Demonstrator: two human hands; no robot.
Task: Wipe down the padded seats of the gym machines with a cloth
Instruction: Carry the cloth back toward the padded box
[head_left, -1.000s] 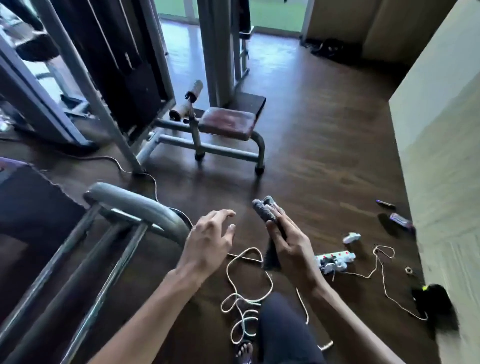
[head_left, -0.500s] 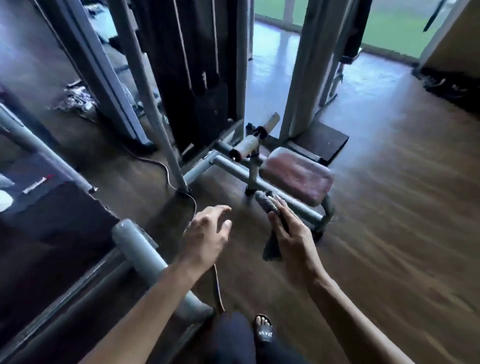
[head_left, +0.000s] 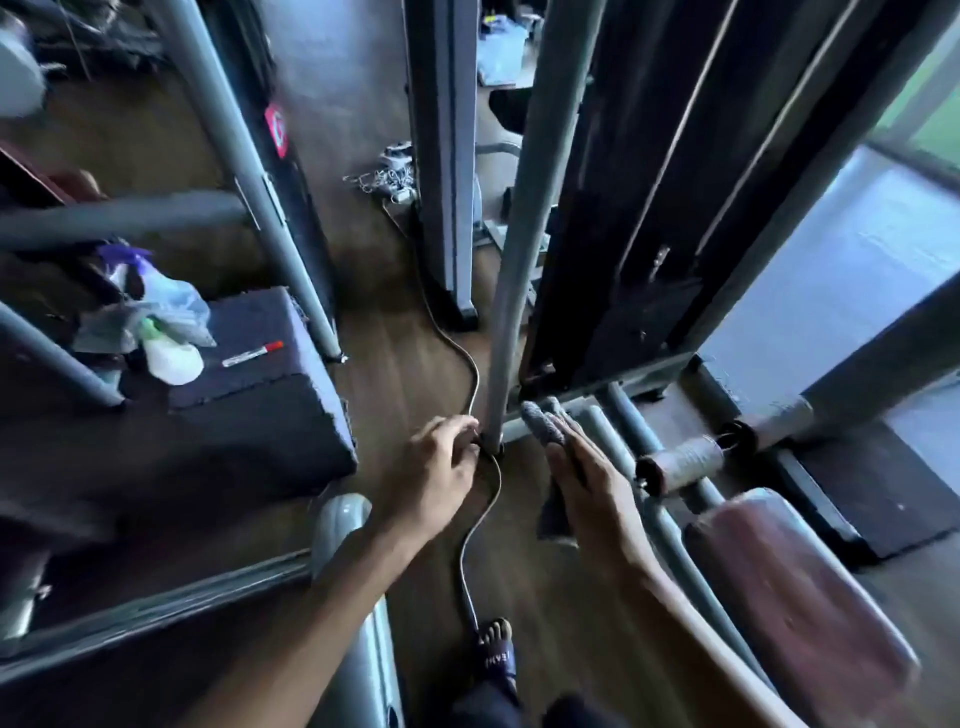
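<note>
Right hand (head_left: 587, 483) grips a grey textured cloth (head_left: 540, 427), fingers closed together along it, one end bunched past the fingertips; the cloth is in the air, left of the worn reddish-brown padded seat (head_left: 795, 587) and clear of its edge. Left hand (head_left: 431, 467) holds nothing, fingers loosely curled and slightly apart, over the grey cable (head_left: 462, 558) beside the foot of the grey upright steel post (head_left: 511, 260). Open brown wooden floor (head_left: 395, 384) is a narrow strip between the dark padded block (head_left: 270, 395) at left and the foam-wrapped rollers (head_left: 680, 462) at right.

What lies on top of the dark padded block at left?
A pen lies on it; a white bottle and plastic bag sit at its left edge, hiding that part.
</note>
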